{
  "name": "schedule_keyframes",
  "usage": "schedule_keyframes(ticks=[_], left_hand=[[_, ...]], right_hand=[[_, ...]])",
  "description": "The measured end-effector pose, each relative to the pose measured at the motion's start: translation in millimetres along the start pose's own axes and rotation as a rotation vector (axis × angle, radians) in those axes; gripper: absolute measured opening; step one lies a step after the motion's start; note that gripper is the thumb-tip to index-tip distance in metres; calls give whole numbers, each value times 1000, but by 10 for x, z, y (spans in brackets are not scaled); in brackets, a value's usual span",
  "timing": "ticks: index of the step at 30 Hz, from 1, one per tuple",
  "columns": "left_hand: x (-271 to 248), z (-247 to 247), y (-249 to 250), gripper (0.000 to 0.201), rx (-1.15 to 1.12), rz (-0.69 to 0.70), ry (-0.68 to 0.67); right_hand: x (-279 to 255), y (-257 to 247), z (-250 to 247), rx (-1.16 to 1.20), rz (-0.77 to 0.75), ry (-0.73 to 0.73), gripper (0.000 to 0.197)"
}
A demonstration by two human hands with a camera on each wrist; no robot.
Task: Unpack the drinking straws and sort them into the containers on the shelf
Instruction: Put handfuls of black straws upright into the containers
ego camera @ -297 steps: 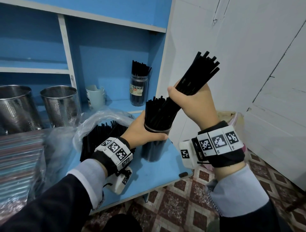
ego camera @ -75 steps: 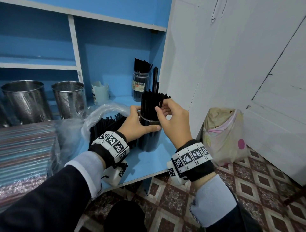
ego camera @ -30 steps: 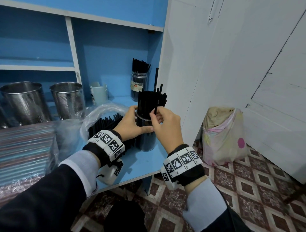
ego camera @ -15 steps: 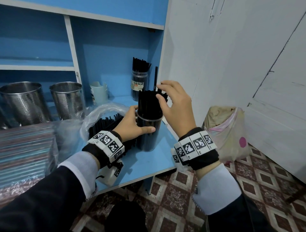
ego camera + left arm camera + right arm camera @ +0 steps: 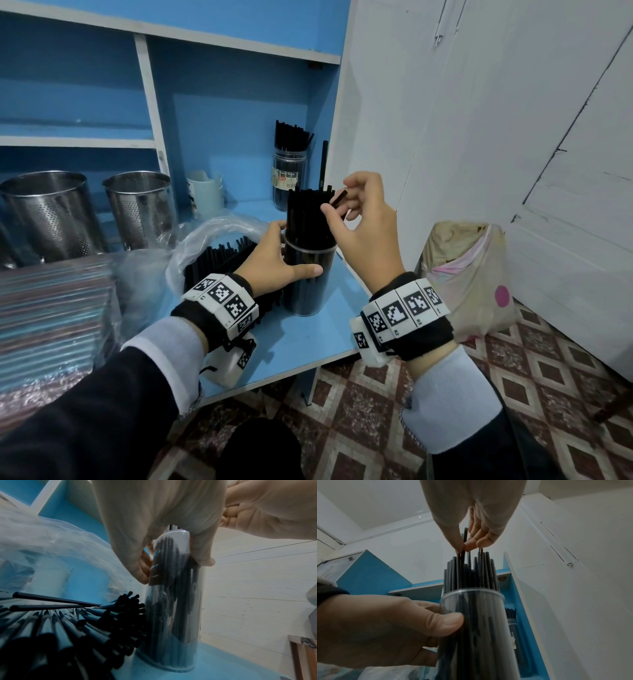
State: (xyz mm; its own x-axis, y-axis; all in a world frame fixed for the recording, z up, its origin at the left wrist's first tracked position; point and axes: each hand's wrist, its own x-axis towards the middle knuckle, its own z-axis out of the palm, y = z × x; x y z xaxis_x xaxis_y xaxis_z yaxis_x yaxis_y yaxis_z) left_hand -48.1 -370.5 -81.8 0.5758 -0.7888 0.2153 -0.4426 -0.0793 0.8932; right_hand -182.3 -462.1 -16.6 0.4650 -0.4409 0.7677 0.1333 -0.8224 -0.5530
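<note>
A clear plastic container (image 5: 303, 287) packed with black straws (image 5: 308, 212) stands near the front right corner of the blue shelf board (image 5: 301, 346). My left hand (image 5: 286, 255) grips it just under the rim, thumb in front. My right hand (image 5: 337, 200) is above its right edge and pinches the top of one black straw (image 5: 339, 198) between thumb and forefinger. In the right wrist view the pinched straw (image 5: 464, 538) runs down into the bundle. One straw (image 5: 323, 164) sticks up higher than the others. Loose black straws (image 5: 68, 628) lie in an open clear bag (image 5: 212, 236) to the left.
A jar of black straws (image 5: 289, 178) stands at the back of the shelf beside a white cup (image 5: 205, 195). Two perforated steel holders (image 5: 51, 212) (image 5: 140, 205) stand left. A pack of coloured straws (image 5: 51, 308) lies front left. A filled plastic bag (image 5: 469, 274) sits on the floor by white panels.
My right hand has shifted slightly right from over the straw tops and now pinches a single straw. My left hand still grips the container in the same place.
</note>
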Motion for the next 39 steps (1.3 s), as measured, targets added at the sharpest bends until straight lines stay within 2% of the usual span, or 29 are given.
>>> schedule_keyframes(ticks=[2,4,7,13,22,25,28,30,34,39], left_hand=[[2,-2,-2,84,-2,0,-1],[1,-4,3,83,2,4,-4],[0,-5,11,85,12,7,-5],[0,-5,4,84,7,1,-10],[16,-3,-7,83,33,6,-1],[11,-7,-11,83,21,10,0],[1,0,-13,84,12,13,-2],[8,-3,-16,84,13,15,-1],[26,-10,-26,86,6,9,-9],[19,-4,-29,84,-8,14,-12]], right_hand=[[-26,-7,12,0,-3,-14,23],[-52,-12,16,-53,-47,-47,6],[-99,17,0,-88,-57,-56,14],[-200,80,-44,-152,-67,-39,11],[-189,152,25,-187,131,-179,10],[-178,153,29,-184,152,-199,11],[-180,146,19,-222,117,-220,15],[-155,107,1,-197,81,-150,15],[-10,-9,-41,-183,-95,-12,28],[99,-43,-42,-230,-135,-19,16]])
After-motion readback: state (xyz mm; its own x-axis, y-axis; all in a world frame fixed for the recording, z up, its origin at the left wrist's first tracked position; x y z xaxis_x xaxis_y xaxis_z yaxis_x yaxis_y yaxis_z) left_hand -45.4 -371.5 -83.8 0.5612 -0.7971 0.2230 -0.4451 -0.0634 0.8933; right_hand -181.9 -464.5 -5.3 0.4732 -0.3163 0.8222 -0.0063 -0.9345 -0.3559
